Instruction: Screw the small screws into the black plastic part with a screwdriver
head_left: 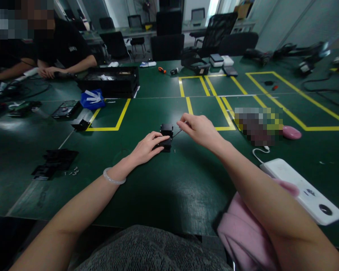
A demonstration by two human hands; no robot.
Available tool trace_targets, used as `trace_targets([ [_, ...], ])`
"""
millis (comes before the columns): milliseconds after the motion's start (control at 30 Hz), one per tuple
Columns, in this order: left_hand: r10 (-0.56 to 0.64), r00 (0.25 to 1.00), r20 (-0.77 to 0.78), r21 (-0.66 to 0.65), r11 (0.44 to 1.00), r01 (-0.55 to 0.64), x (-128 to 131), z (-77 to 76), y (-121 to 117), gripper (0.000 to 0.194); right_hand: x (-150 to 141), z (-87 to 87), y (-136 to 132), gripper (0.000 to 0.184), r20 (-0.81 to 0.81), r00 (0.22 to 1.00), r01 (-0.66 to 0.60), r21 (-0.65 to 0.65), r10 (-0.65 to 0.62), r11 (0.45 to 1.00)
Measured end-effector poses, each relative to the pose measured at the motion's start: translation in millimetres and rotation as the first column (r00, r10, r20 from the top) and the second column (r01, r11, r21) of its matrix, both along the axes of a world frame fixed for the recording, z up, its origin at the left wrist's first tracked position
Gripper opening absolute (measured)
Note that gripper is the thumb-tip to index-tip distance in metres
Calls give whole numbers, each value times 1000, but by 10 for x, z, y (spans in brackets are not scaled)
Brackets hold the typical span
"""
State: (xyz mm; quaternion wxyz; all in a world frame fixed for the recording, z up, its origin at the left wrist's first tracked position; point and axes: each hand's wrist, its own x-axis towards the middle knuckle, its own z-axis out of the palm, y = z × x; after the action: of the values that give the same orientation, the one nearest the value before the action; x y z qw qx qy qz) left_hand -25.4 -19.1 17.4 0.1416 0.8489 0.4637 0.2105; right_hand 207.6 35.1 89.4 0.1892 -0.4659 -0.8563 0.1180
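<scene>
A small black bracket-like part [166, 130] stands on the green table in front of me, with small screws visible at its side. My left hand [148, 147] lies over its lower part, index finger on top and thumb along the near edge, gripping it against the table. Pinched in my right hand [197, 128] is a thin metal tool, like a hex key [178, 133]; its shaft slants down to the part's right side. The end inside my fingers is hidden. One loose screw [174, 151] lies just right of the part.
Black plates [58, 160] and several loose screws [73, 172] lie at left. Farther back are a black bin [113, 81], a blue packet [92, 99] and a co-worker's hands [52, 72]. On the right are a white power bank [302, 188] with cable and a pink cloth [243, 222].
</scene>
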Motion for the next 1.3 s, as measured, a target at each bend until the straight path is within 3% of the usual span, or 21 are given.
trace_targets([
  [333,-36,998,55,25,999,34,-14,-66,34,44,1,-7,-10,30,-9,1000,-4,1,4,1000],
  [967,-30,998,59,10,1000,30,-15,-60,26,44,-19,-33,-24,36,-18,1000,23,22,-23,999],
  [1300,-46,997,64,15,999,45,-11,-50,21,44,-28,-28,-31,31,18,999,27,48,-28,998],
])
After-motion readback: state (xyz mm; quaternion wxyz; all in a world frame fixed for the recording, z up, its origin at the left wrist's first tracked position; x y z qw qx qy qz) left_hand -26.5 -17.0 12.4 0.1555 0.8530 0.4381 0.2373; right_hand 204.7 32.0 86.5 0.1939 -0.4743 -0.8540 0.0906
